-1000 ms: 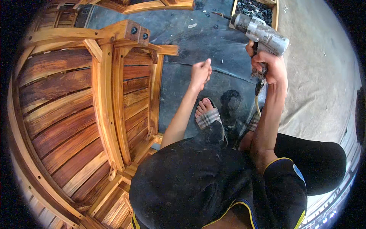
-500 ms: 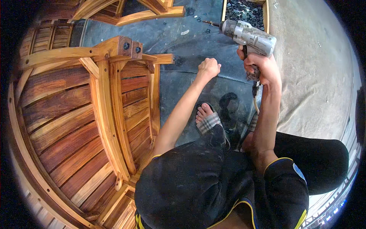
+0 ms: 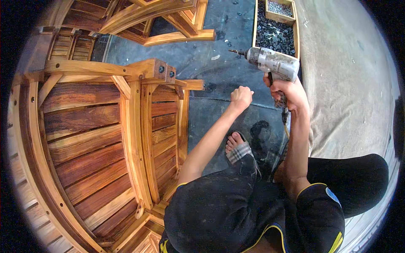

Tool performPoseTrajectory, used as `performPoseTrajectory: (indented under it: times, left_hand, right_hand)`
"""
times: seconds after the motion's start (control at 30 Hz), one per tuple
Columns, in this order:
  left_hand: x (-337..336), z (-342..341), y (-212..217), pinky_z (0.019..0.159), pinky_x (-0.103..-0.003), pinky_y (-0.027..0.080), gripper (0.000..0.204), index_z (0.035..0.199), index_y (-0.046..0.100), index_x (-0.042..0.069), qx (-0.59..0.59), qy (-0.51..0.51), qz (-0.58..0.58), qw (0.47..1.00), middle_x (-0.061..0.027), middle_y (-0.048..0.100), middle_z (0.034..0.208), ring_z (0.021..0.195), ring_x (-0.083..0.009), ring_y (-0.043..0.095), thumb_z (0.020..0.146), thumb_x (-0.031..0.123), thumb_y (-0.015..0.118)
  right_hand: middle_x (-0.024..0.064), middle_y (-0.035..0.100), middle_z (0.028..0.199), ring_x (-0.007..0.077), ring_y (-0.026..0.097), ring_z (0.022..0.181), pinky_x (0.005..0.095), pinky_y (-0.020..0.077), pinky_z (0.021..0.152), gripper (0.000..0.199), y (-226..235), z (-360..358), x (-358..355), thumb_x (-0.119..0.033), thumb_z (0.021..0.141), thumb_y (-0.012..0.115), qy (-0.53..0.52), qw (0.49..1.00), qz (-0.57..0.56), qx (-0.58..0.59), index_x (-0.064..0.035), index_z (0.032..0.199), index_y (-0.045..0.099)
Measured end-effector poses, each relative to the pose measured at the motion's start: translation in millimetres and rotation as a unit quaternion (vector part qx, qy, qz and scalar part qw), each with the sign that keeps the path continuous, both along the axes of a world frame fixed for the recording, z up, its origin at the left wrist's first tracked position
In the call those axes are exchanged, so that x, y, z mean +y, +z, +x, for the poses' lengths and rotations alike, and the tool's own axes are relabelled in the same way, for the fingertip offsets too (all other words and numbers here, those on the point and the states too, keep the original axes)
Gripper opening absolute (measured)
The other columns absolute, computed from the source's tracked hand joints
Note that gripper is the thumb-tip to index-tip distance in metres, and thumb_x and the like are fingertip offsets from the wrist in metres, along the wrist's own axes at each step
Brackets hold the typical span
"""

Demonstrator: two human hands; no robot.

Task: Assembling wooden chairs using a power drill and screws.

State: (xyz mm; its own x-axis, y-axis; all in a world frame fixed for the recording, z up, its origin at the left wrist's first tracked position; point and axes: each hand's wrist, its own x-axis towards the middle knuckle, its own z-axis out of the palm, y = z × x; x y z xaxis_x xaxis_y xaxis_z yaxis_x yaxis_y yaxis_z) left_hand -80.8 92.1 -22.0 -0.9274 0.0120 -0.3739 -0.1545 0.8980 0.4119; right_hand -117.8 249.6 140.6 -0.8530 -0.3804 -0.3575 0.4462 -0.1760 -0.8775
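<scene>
Two hands busy: my right hand (image 3: 291,90) grips the grey power drill (image 3: 272,63), bit aimed left, while my left hand (image 3: 241,98) is fisted, contents hidden. Driving screws, I reckon; next I'd line up with the wooden bench frame (image 3: 135,126).

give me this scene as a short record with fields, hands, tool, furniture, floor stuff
right hand: right hand grips the handle of a grey power drill, bit pointing to the person's left
left hand: left hand closed in a fist, held above the dark floor; whether it holds anything cannot be told
furniture: slatted wooden furniture piece lying at the person's left, two dark bolt heads on its joint
second piece: another wooden frame farther off
floor stuff: wooden tray of small dark fasteners beyond the drill
foot: sandalled foot below the left forearm
</scene>
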Motion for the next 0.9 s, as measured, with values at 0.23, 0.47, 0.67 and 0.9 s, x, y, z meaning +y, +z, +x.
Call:
performPoseTrajectory:
  times: [0.23,0.47,0.67,0.9]
  left_hand:
    - [-13,-14,-3,0.077,-0.048,0.052,0.036,0.083,0.067,-0.003,-0.031,-0.037,0.008,0.999,-0.0267,0.064,0.090,0.085,-0.0423,0.064,0.086,0.032,0.058]
    - [1,-13,1,0.079,-0.045,0.052,0.022,0.085,0.070,-0.001,-0.094,-0.102,-0.025,0.990,-0.0238,0.066,0.092,0.090,-0.0390,0.065,0.078,0.015,0.056]
    - [18,0,-6,0.069,-0.043,0.056,0.022,0.077,0.071,0.001,-0.007,-0.048,-0.086,0.995,-0.0226,0.067,0.080,0.078,-0.0346,0.068,0.079,0.015,0.054]
    - [27,-7,6,0.067,-0.038,0.057,0.018,0.084,0.072,0.007,-0.019,-0.050,-0.130,0.990,-0.0147,0.070,0.089,0.084,-0.0280,0.069,0.083,0.009,0.055]
  right_hand:
    - [0.0044,0.056,0.068,0.0096,0.045,0.046,0.0227,0.0353,0.039,0.029,-2,-2,0,0.003,0.060,0.055,-0.005,1.000,0.008,-0.003,0.0013,0.089,0.061]
    - [0.0066,0.055,0.071,0.0086,0.042,0.045,0.0223,0.0342,0.039,0.033,-3,0,1,0.006,0.057,0.052,0.009,1.000,0.011,0.003,0.0034,0.090,0.057]
    - [0.0062,0.055,0.071,0.0083,0.041,0.045,0.0219,0.0334,0.039,0.031,1,2,-5,0.005,0.057,0.053,0.004,1.000,0.026,-0.007,0.0027,0.088,0.058]
    - [0.0068,0.056,0.072,0.0087,0.042,0.045,0.0219,0.0336,0.039,0.032,-2,2,-1,0.005,0.058,0.053,0.013,1.000,0.021,-0.004,0.0022,0.089,0.058]
